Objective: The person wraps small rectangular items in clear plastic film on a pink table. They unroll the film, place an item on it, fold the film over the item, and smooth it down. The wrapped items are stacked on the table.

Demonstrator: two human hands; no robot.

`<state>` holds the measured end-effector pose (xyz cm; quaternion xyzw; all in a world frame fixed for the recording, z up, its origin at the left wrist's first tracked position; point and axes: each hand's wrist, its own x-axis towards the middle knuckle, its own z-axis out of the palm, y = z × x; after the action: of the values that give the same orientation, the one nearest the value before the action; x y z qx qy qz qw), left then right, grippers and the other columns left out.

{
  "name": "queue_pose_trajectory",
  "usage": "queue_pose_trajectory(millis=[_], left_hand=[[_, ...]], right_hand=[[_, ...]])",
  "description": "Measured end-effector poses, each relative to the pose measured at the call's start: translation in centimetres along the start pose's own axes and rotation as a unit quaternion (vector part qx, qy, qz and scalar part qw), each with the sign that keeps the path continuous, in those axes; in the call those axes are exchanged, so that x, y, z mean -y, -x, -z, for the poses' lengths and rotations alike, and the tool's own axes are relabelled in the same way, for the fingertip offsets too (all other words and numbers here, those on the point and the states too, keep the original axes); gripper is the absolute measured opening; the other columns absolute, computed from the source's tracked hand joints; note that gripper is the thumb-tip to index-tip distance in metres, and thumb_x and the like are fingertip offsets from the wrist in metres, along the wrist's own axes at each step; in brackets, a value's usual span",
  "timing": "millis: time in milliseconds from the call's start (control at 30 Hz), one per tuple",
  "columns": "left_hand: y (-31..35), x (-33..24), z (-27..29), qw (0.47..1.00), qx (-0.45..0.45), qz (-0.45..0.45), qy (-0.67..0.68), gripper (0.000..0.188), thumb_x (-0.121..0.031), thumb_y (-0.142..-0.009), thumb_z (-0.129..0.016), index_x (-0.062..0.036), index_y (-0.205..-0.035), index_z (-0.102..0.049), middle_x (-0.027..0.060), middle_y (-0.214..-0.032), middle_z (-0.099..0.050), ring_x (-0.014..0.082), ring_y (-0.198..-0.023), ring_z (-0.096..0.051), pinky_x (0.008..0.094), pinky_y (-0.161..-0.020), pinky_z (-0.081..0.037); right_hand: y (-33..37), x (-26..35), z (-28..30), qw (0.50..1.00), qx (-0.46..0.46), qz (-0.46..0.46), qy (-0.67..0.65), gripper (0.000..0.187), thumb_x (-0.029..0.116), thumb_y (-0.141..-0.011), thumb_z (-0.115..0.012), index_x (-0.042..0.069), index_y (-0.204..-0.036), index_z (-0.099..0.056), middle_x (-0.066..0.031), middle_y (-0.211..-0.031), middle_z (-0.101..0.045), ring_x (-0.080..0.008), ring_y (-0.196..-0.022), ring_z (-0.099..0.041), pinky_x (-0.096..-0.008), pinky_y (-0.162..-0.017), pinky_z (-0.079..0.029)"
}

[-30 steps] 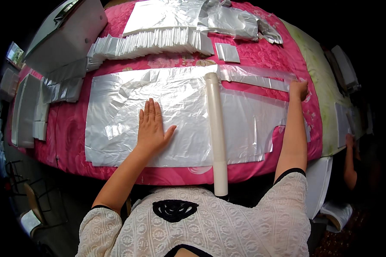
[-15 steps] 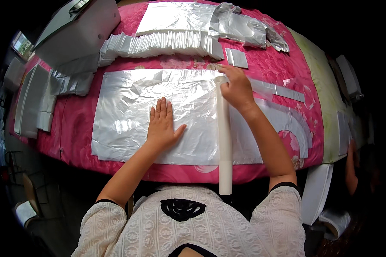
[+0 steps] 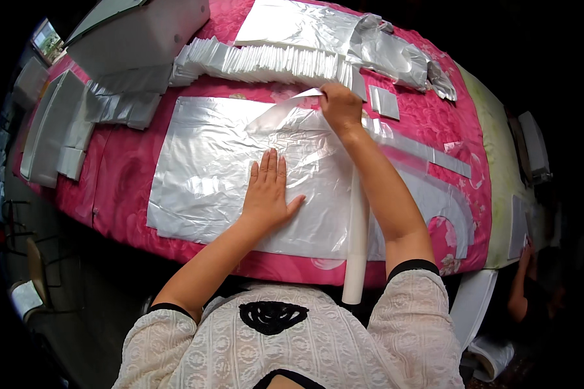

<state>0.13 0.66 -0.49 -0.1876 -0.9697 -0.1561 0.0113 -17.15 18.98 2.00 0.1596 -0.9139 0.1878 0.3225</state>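
Observation:
A stack of thin silvery plastic sheets [image 3: 201, 155] lies flat in front of me. My left hand [image 3: 266, 198] rests palm down on it, fingers stretched. At the stack's far right corner, my right hand [image 3: 342, 107] is closed in a pinch on the corner of the top plastic sheet [image 3: 282, 111], which is lifted and folded back. A long white tube [image 3: 357, 246] lies along the right side of the stack, its near end jutting past the table edge. My right forearm passes over its far part and hides it.
The table has a pink flowered cloth [image 3: 120, 188]. Beyond the stack stand a long row of folded plastic packets [image 3: 266, 63] and more silvery sheets [image 3: 298, 29]. White boxes [image 3: 136, 39] are at far left. Clear strips and a curved sheet [image 3: 428, 194] lie right. Another person's arm [image 3: 520, 285] shows far right.
My right hand has moved off the tube's far end, slightly left, and now pulls up the top sheet's corner. My left hand stays flat on the stack. The whole view has shifted slightly.

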Motion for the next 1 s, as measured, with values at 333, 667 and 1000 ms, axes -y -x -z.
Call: queue_pose_trajectory(millis=[333,667,1000], left_hand=[[-0.1,-0.3,0.6,1.000,0.015,-0.004,0.015,0.092,-0.050,-0.084,-0.049,0.0103,-0.139,-0.007,0.0259,-0.147,-0.004,0.0352,-0.139,-0.001,0.0451,-0.112,-0.002],[2.0,2.3,2.0,0.981,-0.121,-0.083,0.127,0.084,-0.043,-0.086,-0.050,0.0000,-0.143,-0.006,0.0214,-0.150,0.002,0.0352,-0.139,0.007,0.0489,-0.109,0.004],[9.5,9.0,5.7,0.933,-0.151,0.062,0.321,0.062,-0.040,-0.095,-0.032,0.0026,-0.139,-0.023,0.0209,-0.146,-0.021,0.0332,-0.136,-0.019,0.0400,-0.110,-0.014]], right_hand=[[11.6,-23.8,25.8,0.794,-0.325,-0.513,-0.007,0.036,0.014,-0.080,-0.057,-0.009,-0.108,-0.056,-0.0194,-0.101,-0.062,-0.0295,-0.098,-0.059,-0.0366,-0.088,-0.045],[20.9,3.1,18.3,0.953,0.260,0.021,-0.155,0.059,0.040,-0.085,-0.052,0.005,-0.133,-0.042,-0.0155,-0.140,-0.035,-0.0334,-0.129,-0.034,-0.0432,-0.106,-0.026],[12.7,19.4,10.5,0.816,0.320,0.223,-0.425,0.045,0.031,-0.085,-0.055,0.004,-0.122,-0.052,-0.0135,-0.127,-0.050,-0.0297,-0.126,-0.039,-0.0426,-0.105,-0.029]])
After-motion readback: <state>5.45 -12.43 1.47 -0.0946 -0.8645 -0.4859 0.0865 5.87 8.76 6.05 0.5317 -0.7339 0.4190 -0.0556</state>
